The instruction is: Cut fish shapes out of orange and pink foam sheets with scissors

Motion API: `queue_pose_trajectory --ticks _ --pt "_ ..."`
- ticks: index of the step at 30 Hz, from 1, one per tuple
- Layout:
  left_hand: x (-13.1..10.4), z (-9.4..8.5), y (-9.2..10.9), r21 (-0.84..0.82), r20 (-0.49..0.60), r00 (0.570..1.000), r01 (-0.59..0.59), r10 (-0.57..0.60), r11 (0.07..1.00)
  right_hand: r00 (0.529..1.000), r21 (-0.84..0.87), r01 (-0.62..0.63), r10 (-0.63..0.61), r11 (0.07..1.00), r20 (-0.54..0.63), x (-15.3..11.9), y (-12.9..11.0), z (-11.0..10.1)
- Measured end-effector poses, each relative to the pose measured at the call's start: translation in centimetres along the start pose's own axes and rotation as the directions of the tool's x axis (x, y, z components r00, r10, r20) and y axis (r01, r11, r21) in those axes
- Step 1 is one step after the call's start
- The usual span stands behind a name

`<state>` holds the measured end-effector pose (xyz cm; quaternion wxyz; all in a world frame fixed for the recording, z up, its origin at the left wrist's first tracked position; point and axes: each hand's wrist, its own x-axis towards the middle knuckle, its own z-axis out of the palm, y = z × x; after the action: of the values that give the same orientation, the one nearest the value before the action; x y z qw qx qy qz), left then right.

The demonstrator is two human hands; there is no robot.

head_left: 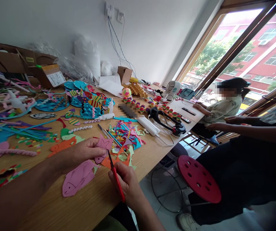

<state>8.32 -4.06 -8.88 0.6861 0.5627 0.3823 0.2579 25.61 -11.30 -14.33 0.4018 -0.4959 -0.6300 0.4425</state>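
My left hand [86, 150] pinches a piece of pink paper [104, 145] with drawn lines on it, above the table's front part. My right hand [125, 179] is closed around red-handled scissors [115, 179], whose dark blades point up to the pink paper's lower right edge. Below my left hand lies a larger pink paper fish [77, 180] with a drawn eye and fins. Orange paper [109, 161] lies behind the scissors' blades. An orange paper cutout [62, 146] rests beyond my left wrist.
Colourful paper scraps [125, 133] are heaped past my hands, near a white power strip [149, 125] and a black head strap [167, 120]. Blue decorated crafts [92, 109] stand farther back. At the right are a red stool [199, 179], a standing person and a seated person [227, 104].
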Motion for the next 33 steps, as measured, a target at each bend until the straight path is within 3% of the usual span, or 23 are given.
queue_pose_trajectory --ticks 16,33 --pt "-0.10 -0.01 0.09 0.036 -0.014 0.996 0.084 -0.083 0.996 1.000 -0.082 0.003 -0.003 0.997 0.001 -0.01 -0.50 -0.25" --pt "-0.04 -0.07 0.05 0.067 -0.025 1.000 0.019 -0.017 0.998 0.999 0.018 -0.037 0.037 0.999 0.021 -0.18 -0.20 -0.02"
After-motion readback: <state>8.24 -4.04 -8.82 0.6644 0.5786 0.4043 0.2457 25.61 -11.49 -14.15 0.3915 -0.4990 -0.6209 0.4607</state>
